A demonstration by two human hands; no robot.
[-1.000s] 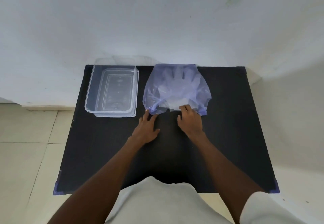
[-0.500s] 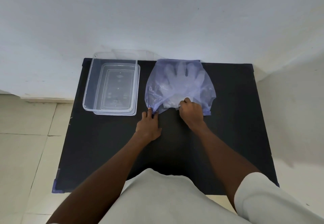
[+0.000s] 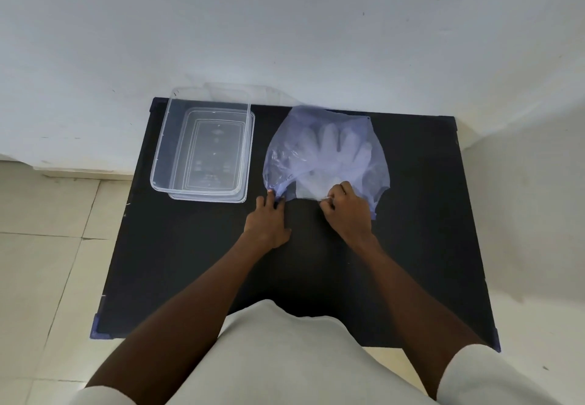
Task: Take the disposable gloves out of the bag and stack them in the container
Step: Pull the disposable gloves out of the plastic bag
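A thin bluish plastic bag lies flat at the back middle of the black table, its mouth toward me. Clear disposable gloves show through it, fingers pointing away. My left hand rests on the table with its fingertips pressing the bag's near left corner. My right hand pinches the near edge of the gloves at the bag's mouth. A clear rectangular container stands to the left of the bag with nothing in it.
A second clear tray or lid sits under the container, offset to the right. The white wall runs right behind the table. Tiled floor lies to the left. My light-clothed lap overlaps the table's near edge.
My left hand slid forward onto the bag's left corner. My right hand closed its fingers on the glove edge at the bag's mouth. The camera shifted slightly.
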